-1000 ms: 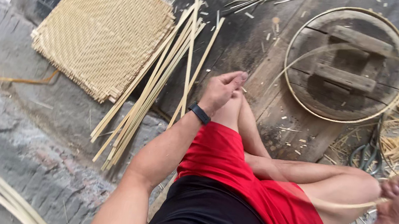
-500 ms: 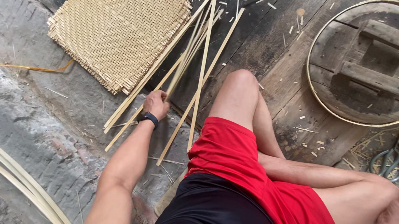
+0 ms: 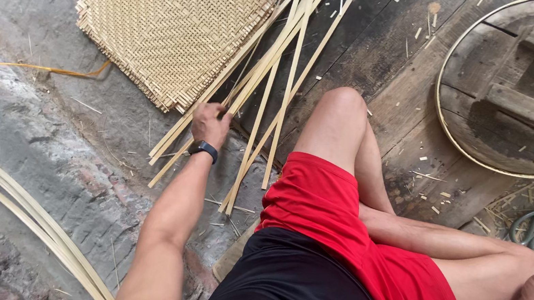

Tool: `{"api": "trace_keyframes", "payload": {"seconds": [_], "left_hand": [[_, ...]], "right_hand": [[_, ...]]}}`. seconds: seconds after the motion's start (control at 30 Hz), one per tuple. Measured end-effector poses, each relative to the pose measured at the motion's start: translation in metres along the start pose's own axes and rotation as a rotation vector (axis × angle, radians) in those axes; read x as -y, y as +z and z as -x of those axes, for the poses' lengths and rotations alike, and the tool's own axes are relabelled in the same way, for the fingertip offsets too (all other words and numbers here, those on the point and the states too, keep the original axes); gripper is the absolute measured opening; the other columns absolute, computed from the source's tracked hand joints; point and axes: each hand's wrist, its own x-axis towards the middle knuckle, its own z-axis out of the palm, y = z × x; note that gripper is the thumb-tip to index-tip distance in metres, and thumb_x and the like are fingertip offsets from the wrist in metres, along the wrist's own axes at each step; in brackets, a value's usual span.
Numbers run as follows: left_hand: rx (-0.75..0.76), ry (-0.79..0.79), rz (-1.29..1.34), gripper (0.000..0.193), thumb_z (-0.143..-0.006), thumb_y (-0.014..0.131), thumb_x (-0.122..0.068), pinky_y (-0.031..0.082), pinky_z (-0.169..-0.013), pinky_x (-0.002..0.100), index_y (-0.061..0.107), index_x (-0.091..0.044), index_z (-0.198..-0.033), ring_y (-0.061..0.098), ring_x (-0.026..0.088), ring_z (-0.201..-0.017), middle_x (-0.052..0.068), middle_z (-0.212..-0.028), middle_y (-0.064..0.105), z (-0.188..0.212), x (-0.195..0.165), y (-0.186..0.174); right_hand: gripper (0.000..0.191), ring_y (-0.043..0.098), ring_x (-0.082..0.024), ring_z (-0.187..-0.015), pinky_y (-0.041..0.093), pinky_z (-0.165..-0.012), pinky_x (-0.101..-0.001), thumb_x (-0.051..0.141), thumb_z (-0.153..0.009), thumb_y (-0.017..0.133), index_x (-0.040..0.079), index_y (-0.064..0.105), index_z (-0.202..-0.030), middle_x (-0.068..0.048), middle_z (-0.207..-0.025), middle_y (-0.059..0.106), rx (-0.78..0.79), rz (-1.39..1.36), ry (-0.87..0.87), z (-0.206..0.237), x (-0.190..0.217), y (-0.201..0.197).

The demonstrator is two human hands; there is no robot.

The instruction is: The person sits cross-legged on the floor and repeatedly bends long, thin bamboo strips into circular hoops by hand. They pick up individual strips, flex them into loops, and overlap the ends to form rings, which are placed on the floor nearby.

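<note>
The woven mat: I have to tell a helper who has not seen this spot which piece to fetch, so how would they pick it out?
Start from the dark wooden boards at the top of the view. At their left end lies the woven mat, a flat square of pale strips. The loose strips under the left hand fan out singly; the mat alone is interlaced.

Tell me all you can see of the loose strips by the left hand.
The strips are long, thin, flat and pale yellow, like split bamboo. About a dozen lie loose in a fanned bundle on the dark boards and the stone floor, running from lower left to upper right. Their upper ends overlap the edge of the woven mat. The left hand rests on the bundle near its lower part, seemingly gripping a few. A couple on the right lie apart, nearly upright in the picture, close to the bent knee.
</note>
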Motion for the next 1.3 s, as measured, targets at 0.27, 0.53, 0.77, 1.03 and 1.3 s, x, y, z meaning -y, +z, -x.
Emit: {"api": "trace_keyframes", "payload": {"seconds": [0.27,0.53,0.77,1.03,1.3], "left_hand": [[0.250,-0.230,0.124,0.020,-0.081,0.083,-0.019,0.058,-0.080,0.039,0.079,-0.006,-0.096,0.073,0.028,-0.086,0.014,-0.092,0.077,-0.001,0.026,0.013],[0.598,-0.740,0.961,0.020,-0.086,0.073,-0.006,0.063,-0.064,0.033,0.071,0.003,-0.104,0.074,0.023,-0.077,0.016,-0.090,0.077,0.005,0.007,0.007],[0.701,-0.816,1.237,0.022,-0.091,0.074,-0.007,0.062,-0.065,0.034,0.068,0.003,-0.110,0.071,0.021,-0.075,0.014,-0.091,0.072,0.023,-0.021,0.021],[0.508,-0.629,1.222,0.023,-0.085,0.078,0.002,0.063,-0.069,0.031,0.066,0.005,-0.105,0.073,0.017,-0.079,0.014,-0.094,0.074,0.033,-0.030,0.033],[0.670,-0.570,1.225,0.050,-0.078,0.079,0.007,0.063,-0.070,0.030,0.059,0.005,-0.123,0.075,0.018,-0.080,0.015,-0.097,0.076,0.013,-0.002,0.016]], "right_hand": [[0.016,0.065,-0.017,-0.102,0.053,-0.091,-0.0315,0.004,-0.112,0.053,-0.003,0.067,-0.112,-0.010,-0.110,0.071,0.002,-0.023,-0.004,0.003,-0.010,0.007],[0.024,0.061,-0.020,-0.086,0.051,-0.085,-0.0368,0.024,-0.117,0.072,0.005,0.069,-0.103,-0.011,-0.097,0.067,0.285,0.007,-0.372,0.067,0.110,0.108],[0.037,0.072,-0.013,-0.075,0.061,-0.058,-0.0289,0.023,-0.097,0.063,0.000,0.061,-0.127,-0.006,-0.091,0.073,1.344,-0.329,0.122,0.180,0.283,0.237],[0.027,0.072,-0.017,-0.063,0.060,-0.050,-0.0290,0.020,-0.097,0.068,-0.005,0.063,-0.104,-0.009,-0.082,0.072,1.410,-0.561,0.466,0.208,0.284,0.274],[0.030,0.072,-0.017,-0.065,0.059,-0.050,-0.0301,0.014,-0.098,0.063,-0.002,0.055,-0.122,-0.011,-0.085,0.072,1.394,-0.482,0.461,0.203,0.282,0.282]]}}
